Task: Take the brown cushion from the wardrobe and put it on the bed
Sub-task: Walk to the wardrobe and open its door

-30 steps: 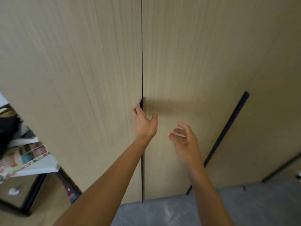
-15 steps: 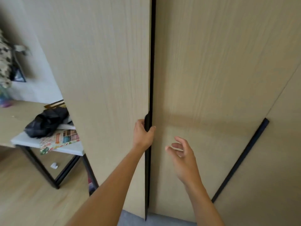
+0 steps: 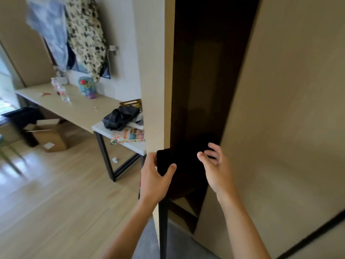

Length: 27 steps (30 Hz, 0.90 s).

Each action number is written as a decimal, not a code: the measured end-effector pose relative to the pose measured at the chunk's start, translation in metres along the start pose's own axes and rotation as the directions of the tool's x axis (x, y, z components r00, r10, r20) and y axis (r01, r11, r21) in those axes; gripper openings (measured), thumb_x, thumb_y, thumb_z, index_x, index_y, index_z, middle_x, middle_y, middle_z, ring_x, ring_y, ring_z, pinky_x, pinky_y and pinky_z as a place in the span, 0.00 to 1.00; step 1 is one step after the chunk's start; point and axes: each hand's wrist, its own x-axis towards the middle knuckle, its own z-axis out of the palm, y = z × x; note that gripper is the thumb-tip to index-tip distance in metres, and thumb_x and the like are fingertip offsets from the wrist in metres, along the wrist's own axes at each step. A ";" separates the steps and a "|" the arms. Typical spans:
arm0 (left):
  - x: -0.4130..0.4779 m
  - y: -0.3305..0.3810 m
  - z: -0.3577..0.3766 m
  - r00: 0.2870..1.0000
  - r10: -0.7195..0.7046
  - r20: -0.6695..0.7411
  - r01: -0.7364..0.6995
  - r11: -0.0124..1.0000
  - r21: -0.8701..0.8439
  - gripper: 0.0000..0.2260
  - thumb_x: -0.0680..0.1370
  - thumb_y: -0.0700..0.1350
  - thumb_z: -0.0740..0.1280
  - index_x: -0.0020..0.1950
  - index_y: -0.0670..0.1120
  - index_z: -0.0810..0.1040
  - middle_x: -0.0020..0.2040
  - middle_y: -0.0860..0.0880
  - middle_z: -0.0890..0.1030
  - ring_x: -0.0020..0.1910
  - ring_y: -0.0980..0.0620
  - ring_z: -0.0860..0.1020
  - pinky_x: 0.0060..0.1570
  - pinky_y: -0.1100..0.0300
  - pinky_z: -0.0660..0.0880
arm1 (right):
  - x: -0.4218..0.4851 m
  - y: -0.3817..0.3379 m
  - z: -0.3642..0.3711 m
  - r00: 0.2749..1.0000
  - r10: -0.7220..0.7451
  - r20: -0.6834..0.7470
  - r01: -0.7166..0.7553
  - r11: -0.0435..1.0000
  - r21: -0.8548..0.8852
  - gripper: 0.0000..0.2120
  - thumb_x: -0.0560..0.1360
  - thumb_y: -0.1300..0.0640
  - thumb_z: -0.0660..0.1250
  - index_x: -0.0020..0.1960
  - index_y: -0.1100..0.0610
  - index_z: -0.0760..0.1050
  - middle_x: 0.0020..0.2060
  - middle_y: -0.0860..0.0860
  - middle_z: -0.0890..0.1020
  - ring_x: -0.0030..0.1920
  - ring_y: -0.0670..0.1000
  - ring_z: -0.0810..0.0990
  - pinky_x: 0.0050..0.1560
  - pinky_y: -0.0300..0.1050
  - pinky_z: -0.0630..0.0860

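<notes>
The wardrobe's left door (image 3: pixel 155 75) stands swung towards me, seen almost edge-on. My left hand (image 3: pixel 154 181) grips the black handle on that door's edge. My right hand (image 3: pixel 216 169) hovers with fingers spread in front of the dark gap (image 3: pixel 205 71) between the two doors. The wardrobe's right door (image 3: pixel 291 113) stays closed. Inside the gap it is very dark; a dark rounded shape (image 3: pixel 203 141) sits low behind my right fingers, and I cannot tell whether it is the brown cushion. The bed is out of view.
To the left, a long wooden desk (image 3: pixel 74 107) runs along the wall, with a small white table (image 3: pixel 130 144) carrying a black bag (image 3: pixel 119 116) close to the open door. A cardboard box (image 3: pixel 49 136) sits on the wooden floor. Clothes hang on the wall.
My left hand has pulled the left door from a narrow crack to wide open. The dark interior now shows, and the view has swung left onto the room.
</notes>
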 end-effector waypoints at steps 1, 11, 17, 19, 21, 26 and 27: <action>0.000 -0.002 -0.010 0.999 0.000 -0.042 0.001 1.000 0.010 0.15 0.74 0.55 0.75 0.53 0.68 0.71 0.50 0.62 0.81 0.53 0.65 0.79 0.47 0.75 0.74 | 0.000 -0.005 0.010 1.000 -0.012 0.020 0.012 1.000 0.006 0.25 0.79 0.49 0.71 0.74 0.48 0.71 0.63 0.47 0.80 0.54 0.39 0.80 0.44 0.32 0.73; 0.017 -0.032 -0.083 0.923 -0.052 -0.380 0.082 0.995 0.061 0.10 0.77 0.54 0.73 0.48 0.52 0.75 0.42 0.52 0.81 0.42 0.58 0.80 0.42 0.56 0.77 | -0.005 -0.056 0.120 0.921 -0.209 0.329 0.227 0.974 -0.017 0.28 0.79 0.43 0.69 0.78 0.45 0.68 0.71 0.45 0.76 0.67 0.44 0.77 0.69 0.49 0.76; 0.024 -0.041 -0.126 0.903 -0.036 -0.428 0.090 0.990 0.106 0.07 0.79 0.47 0.73 0.52 0.53 0.76 0.47 0.53 0.83 0.47 0.67 0.79 0.44 0.66 0.72 | -0.004 -0.101 0.195 0.758 -0.412 0.505 0.468 0.884 0.018 0.29 0.83 0.43 0.63 0.82 0.47 0.62 0.82 0.44 0.61 0.79 0.41 0.57 0.76 0.43 0.57; 0.028 -0.044 -0.140 0.890 -0.052 -0.452 0.110 0.988 0.104 0.07 0.80 0.47 0.73 0.55 0.49 0.79 0.49 0.51 0.85 0.47 0.63 0.80 0.48 0.61 0.76 | -0.008 -0.108 0.216 0.735 -0.430 0.524 0.485 0.874 0.036 0.30 0.83 0.45 0.63 0.83 0.49 0.60 0.83 0.44 0.58 0.81 0.42 0.55 0.75 0.40 0.55; 0.034 -0.046 -0.153 0.883 -0.079 -0.464 0.138 0.986 0.095 0.09 0.80 0.47 0.72 0.59 0.47 0.80 0.52 0.50 0.86 0.51 0.54 0.81 0.53 0.53 0.79 | -0.011 -0.112 0.234 0.724 -0.438 0.534 0.490 0.870 0.049 0.31 0.83 0.46 0.64 0.83 0.50 0.59 0.84 0.45 0.56 0.82 0.44 0.53 0.76 0.40 0.53; 0.061 -0.054 -0.194 0.890 -0.123 -0.440 0.199 0.971 0.131 0.05 0.82 0.45 0.70 0.57 0.47 0.82 0.50 0.52 0.85 0.54 0.50 0.83 0.56 0.48 0.80 | -0.010 -0.125 0.272 0.685 -0.424 0.592 0.519 0.855 0.011 0.33 0.83 0.47 0.64 0.84 0.50 0.57 0.84 0.47 0.53 0.83 0.48 0.52 0.76 0.43 0.52; 0.067 -0.057 -0.202 0.888 -0.145 -0.437 0.221 0.967 0.128 0.08 0.82 0.45 0.69 0.59 0.45 0.82 0.53 0.49 0.86 0.57 0.47 0.84 0.58 0.45 0.81 | -0.009 -0.129 0.281 0.679 -0.415 0.606 0.520 0.854 0.003 0.33 0.83 0.46 0.64 0.84 0.49 0.57 0.85 0.48 0.52 0.83 0.49 0.52 0.77 0.46 0.53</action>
